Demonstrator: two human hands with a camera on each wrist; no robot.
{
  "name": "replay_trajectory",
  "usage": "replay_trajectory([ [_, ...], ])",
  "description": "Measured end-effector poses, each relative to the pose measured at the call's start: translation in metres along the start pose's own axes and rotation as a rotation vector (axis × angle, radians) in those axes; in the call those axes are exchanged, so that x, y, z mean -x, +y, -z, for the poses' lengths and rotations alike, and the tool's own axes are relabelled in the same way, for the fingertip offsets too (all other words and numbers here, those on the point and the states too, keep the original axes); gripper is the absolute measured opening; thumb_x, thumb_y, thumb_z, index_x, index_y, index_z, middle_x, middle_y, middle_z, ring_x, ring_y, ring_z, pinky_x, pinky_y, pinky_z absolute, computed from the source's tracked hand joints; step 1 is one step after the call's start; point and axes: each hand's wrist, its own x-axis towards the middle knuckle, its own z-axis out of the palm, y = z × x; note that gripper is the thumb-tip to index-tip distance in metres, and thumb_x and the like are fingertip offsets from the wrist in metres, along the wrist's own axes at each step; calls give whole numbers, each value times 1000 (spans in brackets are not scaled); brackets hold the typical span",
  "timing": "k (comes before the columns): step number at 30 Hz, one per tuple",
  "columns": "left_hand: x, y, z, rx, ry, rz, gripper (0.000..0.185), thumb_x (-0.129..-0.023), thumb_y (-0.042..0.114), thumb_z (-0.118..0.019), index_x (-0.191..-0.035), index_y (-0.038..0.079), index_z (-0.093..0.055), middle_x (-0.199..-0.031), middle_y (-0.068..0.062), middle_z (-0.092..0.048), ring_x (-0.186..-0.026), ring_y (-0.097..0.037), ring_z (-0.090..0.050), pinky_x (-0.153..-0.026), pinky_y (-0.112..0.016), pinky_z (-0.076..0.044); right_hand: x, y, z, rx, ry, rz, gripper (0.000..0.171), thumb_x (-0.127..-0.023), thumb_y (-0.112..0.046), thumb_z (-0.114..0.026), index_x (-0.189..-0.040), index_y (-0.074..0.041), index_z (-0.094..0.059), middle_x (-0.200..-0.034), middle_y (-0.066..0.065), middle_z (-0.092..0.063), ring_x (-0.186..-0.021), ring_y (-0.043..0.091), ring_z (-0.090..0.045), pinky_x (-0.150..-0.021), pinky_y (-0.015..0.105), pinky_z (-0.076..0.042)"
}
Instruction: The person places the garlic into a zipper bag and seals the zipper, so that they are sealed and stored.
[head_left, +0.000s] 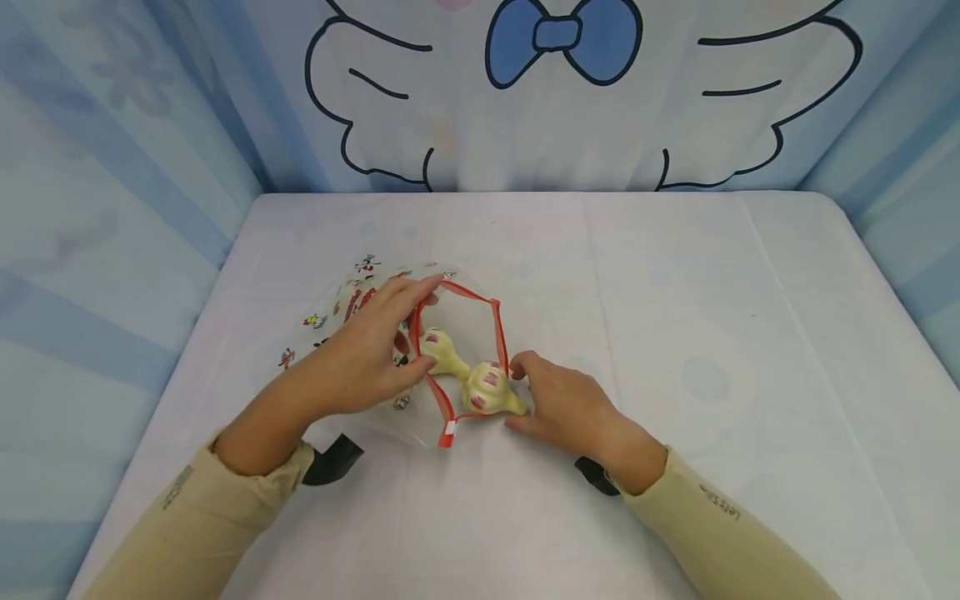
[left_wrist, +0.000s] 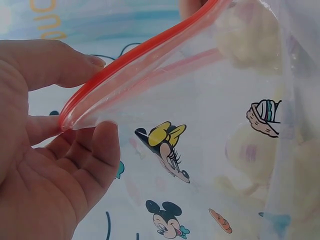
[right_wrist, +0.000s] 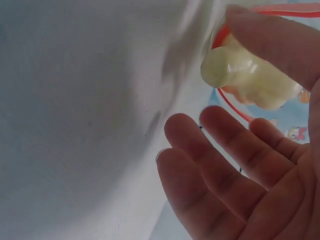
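Note:
A clear zip bag [head_left: 401, 403] printed with cartoon figures lies left of the table's middle, its red-edged mouth [head_left: 500, 333] spread wide. My left hand [head_left: 367, 358] holds the bag at that mouth; in the left wrist view the thumb [left_wrist: 75, 62] lies on the red edge and fingers curl below it. A pale yellow dumbbell-shaped toy [head_left: 487, 390] with purplish patches lies across the opening, one end pointing out to the right. Beside that end is my right hand [head_left: 566, 408], fingers loosely bent. The right wrist view shows a gap between its fingers [right_wrist: 215, 175] and the toy [right_wrist: 250, 75].
A white cloth covers the table [head_left: 712, 317]. Behind it hangs a blue and white curtain [head_left: 555, 133] with a bow drawing, and more curtain [head_left: 97, 250] runs along the left. Black straps [head_left: 335, 461] stick out near both wrists.

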Motion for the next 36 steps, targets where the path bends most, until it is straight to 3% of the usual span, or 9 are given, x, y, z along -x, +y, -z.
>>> replay_trajectory([
  [3, 0, 0, 0, 3, 0, -1, 83, -85, 5, -78, -154, 2, -32, -137, -12, -45, -83, -15, -54, -72, -31, -52, 0, 2, 0, 0, -2, 17, 44, -82, -20, -82, -112, -5, -54, -101, 2, -70, -80, 19, -65, -63, 32, -50],
  [8, 0, -1, 0, 13, -2, -3, 82, -85, 6, -78, -154, 1, -32, -137, -12, -45, -82, -14, -54, -71, -30, -52, 1, 5, 1, -8, 8, 40, 28, -86, -14, -76, -105, -8, -57, -92, -2, -71, -77, 16, -66, -63, 31, -50],
  [19, 0, -1, -1, 26, 3, -22, 83, -85, 4, -78, -154, 0, -32, -138, -14, -45, -80, -15, -55, -72, -34, -54, 1, 4, 9, -92, 163, 214, 13, -86, -6, -73, -98, -8, -69, -89, -2, -68, -77, 16, -64, -68, 28, -52],
  [27, 0, 0, -2, 31, -17, -7, 82, -86, 5, -77, -154, 3, -32, -138, -10, -45, -82, -14, -55, -70, -29, -52, -4, -1, 0, -119, 219, 219, 13, -84, -5, -77, -96, -2, -73, -83, 2, -67, -73, 14, -62, -68, 27, -52],
  [36, 0, 0, -3, 31, -20, -11, 81, -86, 6, -77, -155, 3, -32, -136, -11, -47, -86, -15, -52, -71, -31, -51, -14, -10, -2, -103, 174, 181, 14, -86, -8, -78, -98, -2, -75, -83, 1, -67, -73, 12, -59, -69, 25, -51],
])
